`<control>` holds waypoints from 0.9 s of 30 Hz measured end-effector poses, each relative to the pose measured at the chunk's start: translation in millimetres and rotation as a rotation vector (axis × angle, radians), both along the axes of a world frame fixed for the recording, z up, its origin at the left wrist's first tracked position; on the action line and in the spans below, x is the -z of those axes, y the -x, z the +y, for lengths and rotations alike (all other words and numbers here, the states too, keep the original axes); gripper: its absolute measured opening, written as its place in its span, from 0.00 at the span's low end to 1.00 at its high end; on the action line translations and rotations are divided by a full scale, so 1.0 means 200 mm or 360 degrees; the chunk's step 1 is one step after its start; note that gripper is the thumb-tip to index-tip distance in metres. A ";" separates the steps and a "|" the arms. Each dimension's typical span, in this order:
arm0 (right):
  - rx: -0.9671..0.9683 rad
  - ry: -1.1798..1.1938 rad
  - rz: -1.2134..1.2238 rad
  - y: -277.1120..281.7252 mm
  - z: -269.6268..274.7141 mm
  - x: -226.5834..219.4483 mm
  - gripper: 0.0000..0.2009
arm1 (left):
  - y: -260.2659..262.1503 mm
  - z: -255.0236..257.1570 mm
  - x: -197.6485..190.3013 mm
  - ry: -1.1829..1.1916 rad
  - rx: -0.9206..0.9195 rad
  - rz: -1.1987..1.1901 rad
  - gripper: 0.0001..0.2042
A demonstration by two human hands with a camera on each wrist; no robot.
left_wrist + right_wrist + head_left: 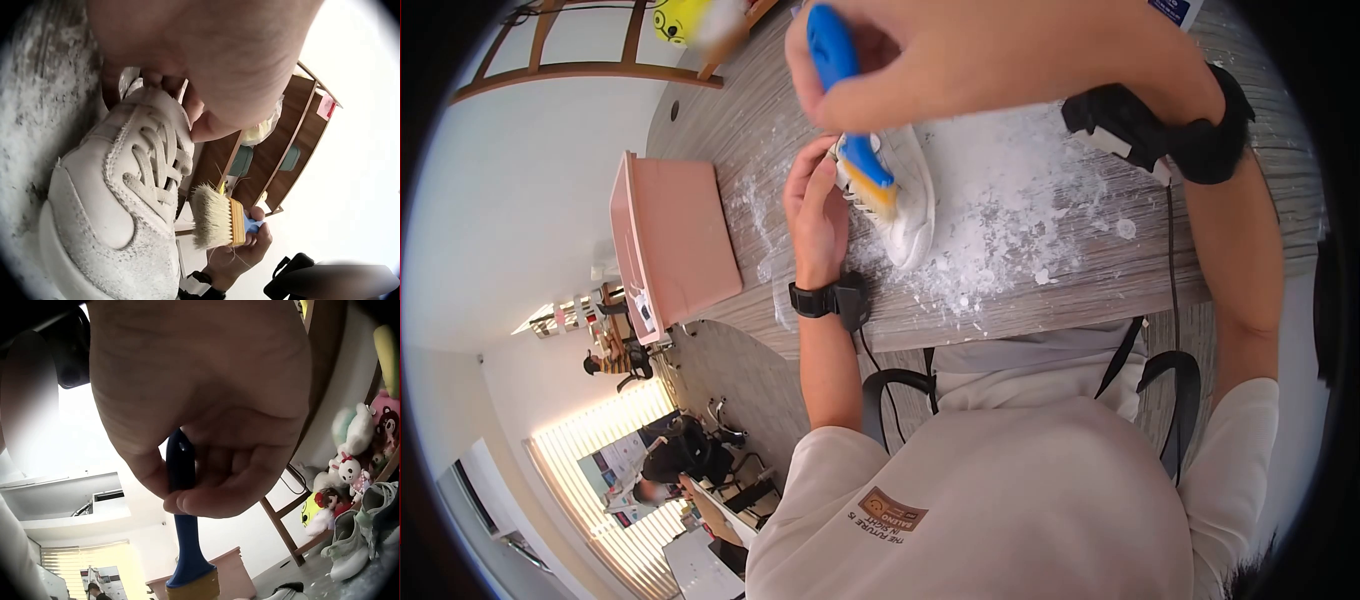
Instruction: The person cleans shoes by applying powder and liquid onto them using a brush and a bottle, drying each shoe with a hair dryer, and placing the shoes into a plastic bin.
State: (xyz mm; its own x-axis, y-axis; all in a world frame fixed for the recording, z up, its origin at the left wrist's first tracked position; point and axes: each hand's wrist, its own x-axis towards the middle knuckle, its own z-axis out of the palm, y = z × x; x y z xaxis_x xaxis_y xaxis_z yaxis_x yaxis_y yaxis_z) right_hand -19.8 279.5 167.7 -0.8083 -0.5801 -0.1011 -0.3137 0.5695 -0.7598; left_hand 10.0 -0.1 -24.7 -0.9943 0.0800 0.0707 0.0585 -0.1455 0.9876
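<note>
Off-white shoe (915,215), blue-handled brush (864,160)
Around the shoe, white powder (1000,180) speckles a grey wood-grain table (1100,285); near it, the brush shows a yellow band (237,222) and cream bristles (211,215); well apart, a pink bin (685,230).

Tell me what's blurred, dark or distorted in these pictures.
Head view: curved distortion, black corners, the right hand slightly blurred, the blinds glaring; left wrist view: the shoe fairly sharp, a smear at lower right; right wrist view: the brush handle dark, a blurred patch at left.

White lace-up shoe (119,181), blue-handled brush (864,160) above it, bristles (212,217) downward
</note>
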 end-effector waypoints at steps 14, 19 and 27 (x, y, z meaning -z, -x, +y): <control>0.0332 0.0143 0.0550 -0.01 0.14 0.00 0.20 | -0.06 0.05 -0.11 0.0666 0.0072 0.0226 0.17; 0.0800 0.0195 0.0385 -0.05 0.15 -0.09 0.20 | -0.04 0.06 -0.41 0.1944 0.0389 0.1025 0.15; 0.0405 -0.0068 0.0565 0.03 0.28 0.05 0.20 | 0.00 0.16 -0.46 0.2630 0.0448 0.1247 0.15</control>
